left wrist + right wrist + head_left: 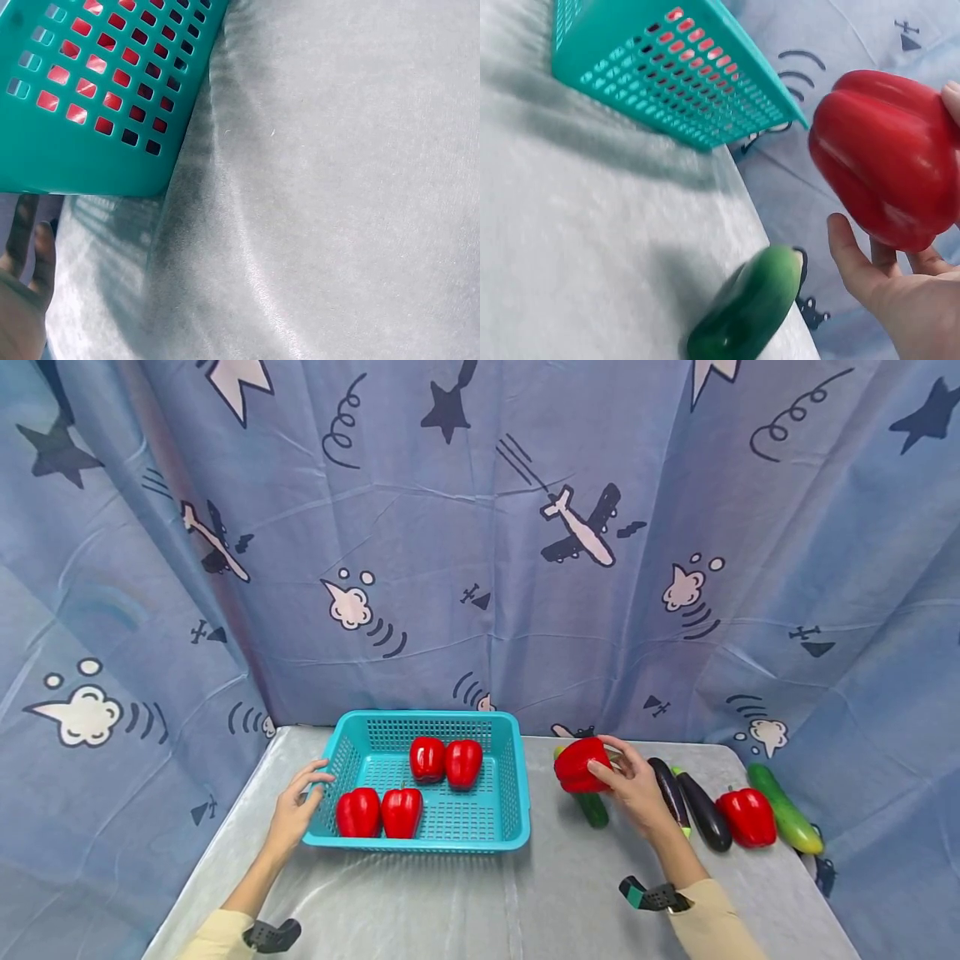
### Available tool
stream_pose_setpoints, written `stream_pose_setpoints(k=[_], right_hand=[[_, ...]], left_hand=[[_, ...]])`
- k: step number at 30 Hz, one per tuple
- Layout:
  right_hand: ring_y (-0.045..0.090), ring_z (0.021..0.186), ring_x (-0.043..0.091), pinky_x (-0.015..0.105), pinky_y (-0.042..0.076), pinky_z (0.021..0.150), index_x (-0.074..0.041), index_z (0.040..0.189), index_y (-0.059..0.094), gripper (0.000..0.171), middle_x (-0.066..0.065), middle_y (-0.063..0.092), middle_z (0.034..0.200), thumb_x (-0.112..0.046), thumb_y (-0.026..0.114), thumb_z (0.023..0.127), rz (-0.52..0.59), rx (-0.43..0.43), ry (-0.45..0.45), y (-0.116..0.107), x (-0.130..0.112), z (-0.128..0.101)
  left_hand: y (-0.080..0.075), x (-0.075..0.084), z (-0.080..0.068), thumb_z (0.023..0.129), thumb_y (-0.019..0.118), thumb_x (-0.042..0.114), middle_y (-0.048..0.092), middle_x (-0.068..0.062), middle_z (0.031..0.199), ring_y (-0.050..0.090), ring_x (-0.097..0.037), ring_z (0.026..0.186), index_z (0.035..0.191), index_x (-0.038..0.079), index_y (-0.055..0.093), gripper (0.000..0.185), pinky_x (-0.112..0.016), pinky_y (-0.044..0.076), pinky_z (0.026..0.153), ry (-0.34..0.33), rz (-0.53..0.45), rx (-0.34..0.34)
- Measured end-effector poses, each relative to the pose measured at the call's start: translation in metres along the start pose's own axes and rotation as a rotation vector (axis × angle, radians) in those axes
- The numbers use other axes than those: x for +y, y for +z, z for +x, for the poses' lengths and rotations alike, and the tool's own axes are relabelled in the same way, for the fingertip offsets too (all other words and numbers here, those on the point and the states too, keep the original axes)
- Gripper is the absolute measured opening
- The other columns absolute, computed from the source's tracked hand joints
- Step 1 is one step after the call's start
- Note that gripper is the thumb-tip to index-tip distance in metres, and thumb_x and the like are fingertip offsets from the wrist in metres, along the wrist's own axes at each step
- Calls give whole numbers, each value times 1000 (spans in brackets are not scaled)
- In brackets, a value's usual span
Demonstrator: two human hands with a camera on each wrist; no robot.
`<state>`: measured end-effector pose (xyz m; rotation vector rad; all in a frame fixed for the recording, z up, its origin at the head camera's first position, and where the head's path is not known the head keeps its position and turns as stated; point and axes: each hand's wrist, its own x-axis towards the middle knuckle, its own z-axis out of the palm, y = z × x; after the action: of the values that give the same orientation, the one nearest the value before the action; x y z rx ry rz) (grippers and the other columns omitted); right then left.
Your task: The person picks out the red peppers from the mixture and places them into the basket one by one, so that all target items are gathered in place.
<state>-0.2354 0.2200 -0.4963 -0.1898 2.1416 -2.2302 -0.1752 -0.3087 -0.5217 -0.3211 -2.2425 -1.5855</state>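
A teal plastic basket (510, 760) stands on the grey-covered table with several red peppers (401, 812) in it. My left hand (300, 797) rests against the basket's left rim, fingers straight. My right hand (626, 777) holds a red pepper (579, 765) lifted just above the table, right of the basket. In the right wrist view the red pepper (885, 157) sits in my fingers above a green cucumber (750, 307), with the basket (667, 75) beyond. The left wrist view shows the basket's corner (97, 157) and part of my left hand (22, 292).
Right of my right hand lie two dark aubergines (701, 810), another red pepper (747, 817) and a long cucumber (783, 808). A short cucumber (592, 808) lies under the held pepper. A blue patterned curtain (480, 552) closes off the back and sides.
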Motion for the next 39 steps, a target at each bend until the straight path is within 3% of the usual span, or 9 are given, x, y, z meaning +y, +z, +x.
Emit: stream_pose_setpoints(k=[10,19,28,36,39], right_hand=[[49,111,35,43,49,76,-13,137,42,60,16,46,127,-19,70,85,3,-42,-31,24,-11,3],[50,109,36,48,48,77,-16,132,47,56,14,49,126,-23,73,83,-29,-45,-54,44,-14,9],[51,107,38,47,49,76,-13,138,44,53,18,46,128,-19,65,90,-45,-150,-118,72,-19,18],[52,108,36,45,51,68,-20,140,41,61,13,46,128,-28,68,86,-99,-204,-95,99,-21,23],[56,103,35,44,52,66,-25,135,45,56,11,51,124,-32,69,85,-105,-210,-77,106,-21,23]], left_hand=[[1,2,1,91,47,-10,43,-28,131,38,-42,119,102,-5,62,19,-26,43,67,5,3,-2],[2,8,2,92,46,-9,42,-25,134,37,-39,121,105,-10,60,19,-26,43,71,-42,-7,-10],[0,4,0,91,47,-10,44,-25,132,35,-39,124,103,-4,63,21,-24,40,75,-20,19,4],[1,5,0,91,47,-11,44,-23,132,36,-38,123,103,-2,63,22,-24,43,72,-23,-10,6],[1,6,0,91,47,-11,44,-23,133,36,-38,124,103,-4,62,21,-24,42,74,-23,-6,3]])
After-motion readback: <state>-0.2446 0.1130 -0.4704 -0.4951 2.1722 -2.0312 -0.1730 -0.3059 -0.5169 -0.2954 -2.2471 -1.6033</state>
